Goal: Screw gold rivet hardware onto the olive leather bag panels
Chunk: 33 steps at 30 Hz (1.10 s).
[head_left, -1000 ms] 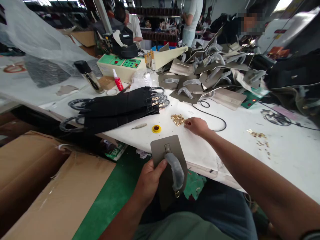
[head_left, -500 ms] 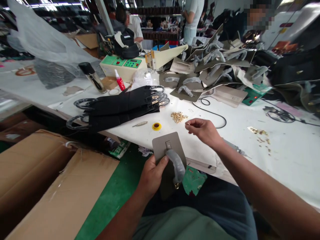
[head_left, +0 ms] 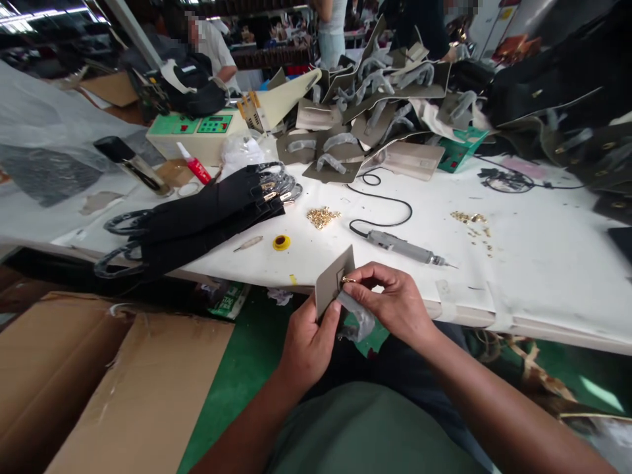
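Single view: head cam on the wearer, looking forward and down over both hands [head_left: 353,316] at close range. Covers the near tabletop [head_left: 424,289], the wearer's lap below, and shelves [head_left: 261,59] farther off up top.

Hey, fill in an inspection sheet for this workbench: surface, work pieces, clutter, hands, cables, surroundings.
Surface: white-topped table, dark specks visible.
Work pieces: grey-brown panel with plastic-wrapped handle; gold-coloured fitting; heap of similar small pieces.
Clutter: stacked black panels, red bottle, electric screwdriver, pile of grey-brown panels.
Hands: left hand grips the panel; right hand pinches the fitting at it.
Cables: black cable loops loosely behind the screwdriver.
Surroundings: cardboard box beside the table; people beyond.
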{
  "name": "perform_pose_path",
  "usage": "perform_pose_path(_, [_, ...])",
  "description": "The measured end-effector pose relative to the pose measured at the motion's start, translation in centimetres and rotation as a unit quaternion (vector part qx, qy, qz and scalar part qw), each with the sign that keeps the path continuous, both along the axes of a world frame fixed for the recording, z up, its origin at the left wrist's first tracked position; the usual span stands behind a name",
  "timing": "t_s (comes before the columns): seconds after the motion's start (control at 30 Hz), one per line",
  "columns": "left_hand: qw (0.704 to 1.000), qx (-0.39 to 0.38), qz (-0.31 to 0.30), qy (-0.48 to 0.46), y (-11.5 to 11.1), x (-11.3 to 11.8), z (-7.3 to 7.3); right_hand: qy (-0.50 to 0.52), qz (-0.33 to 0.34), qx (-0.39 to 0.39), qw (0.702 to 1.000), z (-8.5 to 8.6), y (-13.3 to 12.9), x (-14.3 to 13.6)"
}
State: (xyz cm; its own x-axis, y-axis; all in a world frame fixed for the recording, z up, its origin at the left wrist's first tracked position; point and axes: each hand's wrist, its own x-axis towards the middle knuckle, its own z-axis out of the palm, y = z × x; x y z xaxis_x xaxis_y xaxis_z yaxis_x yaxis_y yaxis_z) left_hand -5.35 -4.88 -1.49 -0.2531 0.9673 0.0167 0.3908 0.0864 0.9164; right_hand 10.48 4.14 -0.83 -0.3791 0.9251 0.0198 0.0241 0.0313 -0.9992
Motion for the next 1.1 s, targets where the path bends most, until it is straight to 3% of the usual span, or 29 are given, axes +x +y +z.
perform_pose_path(0.23, [0.999, 0.010, -0.023, 0.040, -0.2, 1.1, 0.5, -0.043, -0.036, 0.085, 0.995, 0.0, -1.0, 0.7])
perform_pose_path(0.47, [0.996, 0.026, -0.048, 0.076, -0.5, 2.1, 0.4, -0.067, -0.099, 0.091, 0.989, -0.4, -1.5, 0.8])
perform_pose_path(0.7, [0.988, 0.070, -0.070, 0.121, -0.5, 2.1, -0.2, -0.057, -0.066, 0.149, 0.985, -0.9, -2.2, 0.8])
perform_pose_path(0.9, [0.964, 0.073, -0.057, 0.248, -0.3, 2.8, -0.9, -0.028, 0.001, 0.080, 0.996, 0.4, -2.9, 1.6])
perform_pose_path(1.0, [0.952, 0.059, -0.056, 0.294, -0.1, 3.3, -0.9, -0.029, -0.028, -0.001, 0.999, 0.4, -2.4, 2.1])
perform_pose_path(1.1, [0.952, 0.069, -0.102, 0.280, 0.7, 3.3, -0.6, 0.000, -0.056, -0.098, 0.994, -0.3, -1.5, 2.7])
